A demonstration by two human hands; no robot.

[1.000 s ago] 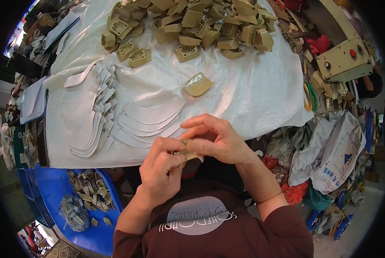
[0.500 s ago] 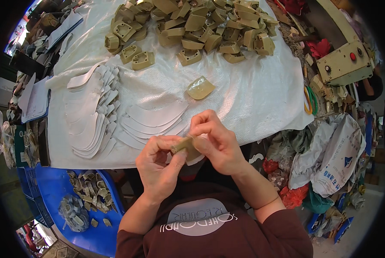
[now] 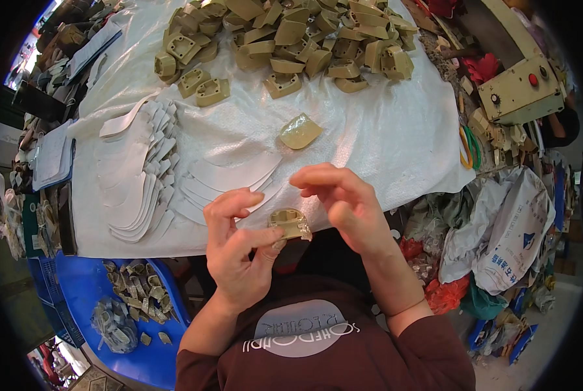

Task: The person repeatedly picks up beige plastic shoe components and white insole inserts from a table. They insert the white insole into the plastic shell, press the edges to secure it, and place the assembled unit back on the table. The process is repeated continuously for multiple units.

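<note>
Between the thumb and fingers of my left hand (image 3: 239,254) is a tan molded plastic part (image 3: 289,223), its hollow side with raised edges facing up. Something shiny and crinkled, perhaps clear film, shows at its right end. My right hand (image 3: 347,205) hovers just right of the part, apart from it, with curved fingers and nothing visible in them. Beyond the hands, a glossy, yellowish translucent block (image 3: 300,131) lies on the white sheet (image 3: 396,143). Curved white strips (image 3: 239,171) lie fanned out beside my left hand.
A large heap of tan molded parts (image 3: 291,39) covers the far side. More white strips (image 3: 132,189) are stacked at left. A blue chair (image 3: 83,306) at lower left holds small metallic-looking pieces and a clear bag. A control box (image 3: 523,92) and plastic sacks (image 3: 513,234) are at right.
My right hand has let go of the tan part and moved up and right, its fingers opening. My left hand has turned the part so its hollow side shows.
</note>
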